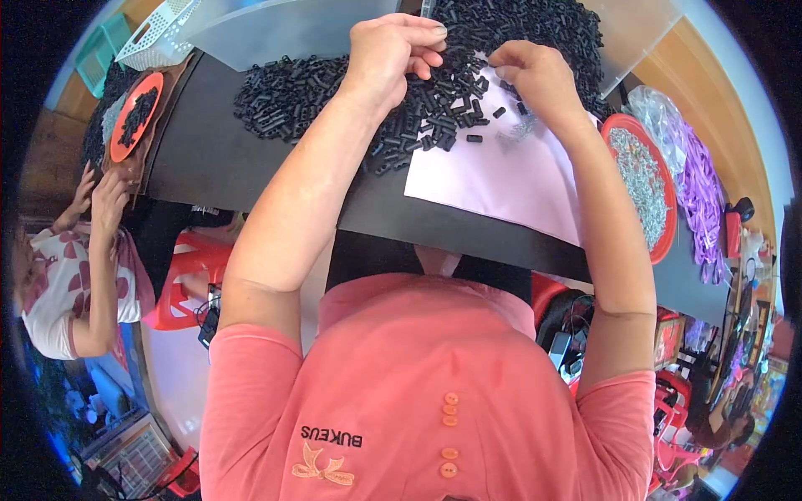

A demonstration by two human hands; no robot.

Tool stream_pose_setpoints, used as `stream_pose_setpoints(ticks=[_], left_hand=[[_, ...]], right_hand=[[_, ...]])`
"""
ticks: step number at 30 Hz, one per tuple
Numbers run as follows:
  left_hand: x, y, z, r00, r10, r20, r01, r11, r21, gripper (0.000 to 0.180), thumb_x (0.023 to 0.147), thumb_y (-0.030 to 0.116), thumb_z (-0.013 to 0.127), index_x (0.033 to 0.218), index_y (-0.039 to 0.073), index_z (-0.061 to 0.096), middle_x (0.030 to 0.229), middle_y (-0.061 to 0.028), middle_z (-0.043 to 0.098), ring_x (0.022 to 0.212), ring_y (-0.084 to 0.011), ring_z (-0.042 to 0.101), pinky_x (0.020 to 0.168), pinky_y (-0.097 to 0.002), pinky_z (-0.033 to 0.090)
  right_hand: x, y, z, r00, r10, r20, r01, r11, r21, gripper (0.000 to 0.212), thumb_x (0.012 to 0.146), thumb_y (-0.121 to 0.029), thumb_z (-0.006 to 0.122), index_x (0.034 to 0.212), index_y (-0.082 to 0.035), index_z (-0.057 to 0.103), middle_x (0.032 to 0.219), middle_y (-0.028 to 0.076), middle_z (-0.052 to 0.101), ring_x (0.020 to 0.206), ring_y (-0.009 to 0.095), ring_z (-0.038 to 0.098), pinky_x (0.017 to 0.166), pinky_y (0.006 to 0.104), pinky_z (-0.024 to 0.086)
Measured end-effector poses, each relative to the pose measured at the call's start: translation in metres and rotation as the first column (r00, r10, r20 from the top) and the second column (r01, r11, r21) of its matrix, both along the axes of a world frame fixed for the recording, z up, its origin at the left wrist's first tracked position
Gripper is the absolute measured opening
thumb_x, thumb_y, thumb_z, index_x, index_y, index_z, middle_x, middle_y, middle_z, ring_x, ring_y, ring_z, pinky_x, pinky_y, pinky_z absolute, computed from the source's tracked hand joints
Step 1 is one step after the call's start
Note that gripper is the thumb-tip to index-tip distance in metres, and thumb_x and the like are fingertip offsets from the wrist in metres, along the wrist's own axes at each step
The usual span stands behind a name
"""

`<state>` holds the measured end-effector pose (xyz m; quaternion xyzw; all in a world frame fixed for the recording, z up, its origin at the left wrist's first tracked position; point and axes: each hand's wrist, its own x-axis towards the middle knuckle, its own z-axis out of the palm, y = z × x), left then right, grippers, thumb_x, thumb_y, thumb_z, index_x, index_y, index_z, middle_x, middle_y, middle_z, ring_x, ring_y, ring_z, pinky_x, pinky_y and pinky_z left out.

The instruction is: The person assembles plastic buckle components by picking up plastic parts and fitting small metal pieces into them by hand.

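Note:
A large heap of small black plastic pieces [288,98], short and tube-like, spreads over the far side of the dark table [205,134]. Above it, my left hand [388,54] has thumb and forefinger pinched together, the other fingers curled. To its right, my right hand [539,79] also pinches, low over the edge of the heap. Whatever either pinch holds is too small or hidden to make out. Beneath my right hand lies a pale pink sheet [493,184] with a few loose black pieces and a small cluster of shiny metal bits [518,129] on it.
At right stands a red basket [671,213] of small metal parts, beside purple straps [702,192] and a clear plastic bag [656,108]. Clear bins [276,33] edge the heap. On the left, another person's hands [104,200] are near an orange-red plate [121,150] of black pieces.

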<state>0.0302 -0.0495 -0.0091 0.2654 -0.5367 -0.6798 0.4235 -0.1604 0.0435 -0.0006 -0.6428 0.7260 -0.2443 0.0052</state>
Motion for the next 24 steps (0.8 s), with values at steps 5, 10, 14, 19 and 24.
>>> stream_pose_setpoints(ticks=[5,10,14,19,24], left_hand=[[0.001,0.000,-0.002,1.000,-0.013,0.004,0.013,1.000,-0.001,0.018,0.083,0.006,0.065,0.096,-0.007,0.063,0.079,-0.0131,0.064,0.062,-0.0158,0.060,0.051,-0.0243,0.046],[-0.001,0.003,-0.001,1.000,-0.020,0.002,0.020,1.000,-0.001,0.017,0.084,0.006,0.064,0.095,-0.007,0.063,0.078,-0.0126,0.064,0.062,-0.0156,0.060,0.051,-0.0241,0.046],[-0.001,0.004,-0.002,0.999,-0.026,0.026,0.025,1.000,0.017,0.016,0.083,0.005,0.064,0.094,-0.007,0.063,0.078,-0.0123,0.064,0.061,-0.0154,0.060,0.051,-0.0240,0.045],[-0.001,0.006,0.000,0.999,-0.037,0.036,0.036,0.999,0.026,0.016,0.082,0.004,0.065,0.094,-0.007,0.063,0.078,-0.0122,0.064,0.061,-0.0151,0.059,0.050,-0.0239,0.045],[-0.004,0.006,-0.003,1.000,-0.028,-0.011,0.028,0.998,0.048,0.011,0.078,0.000,0.066,0.087,-0.006,0.064,0.074,-0.0133,0.064,0.056,-0.0153,0.059,0.045,-0.0238,0.044]], right_hand=[[0.011,0.003,-0.007,0.992,0.084,-0.095,-0.086,0.996,-0.022,0.019,0.076,-0.013,0.058,0.089,-0.016,0.072,0.089,0.010,0.069,0.084,0.029,0.066,0.075,0.0417,0.051],[0.005,0.001,-0.013,0.945,0.123,-0.304,-0.128,0.992,0.004,0.022,0.075,-0.009,0.056,0.088,-0.017,0.072,0.089,0.010,0.068,0.088,0.030,0.065,0.076,0.0444,0.049],[0.002,0.005,-0.015,0.924,0.141,-0.354,-0.131,0.990,0.053,0.022,0.074,-0.009,0.057,0.089,-0.016,0.071,0.094,0.010,0.066,0.091,0.030,0.063,0.080,0.0461,0.046],[0.005,0.004,-0.010,0.921,0.151,-0.359,-0.148,0.988,0.037,0.022,0.074,-0.011,0.059,0.091,-0.016,0.071,0.093,0.009,0.065,0.092,0.029,0.063,0.080,0.0460,0.046],[0.012,0.003,-0.016,0.950,0.184,-0.252,-0.181,0.983,0.033,0.020,0.072,-0.015,0.063,0.090,-0.017,0.071,0.092,0.008,0.064,0.095,0.028,0.061,0.080,0.0452,0.046]])
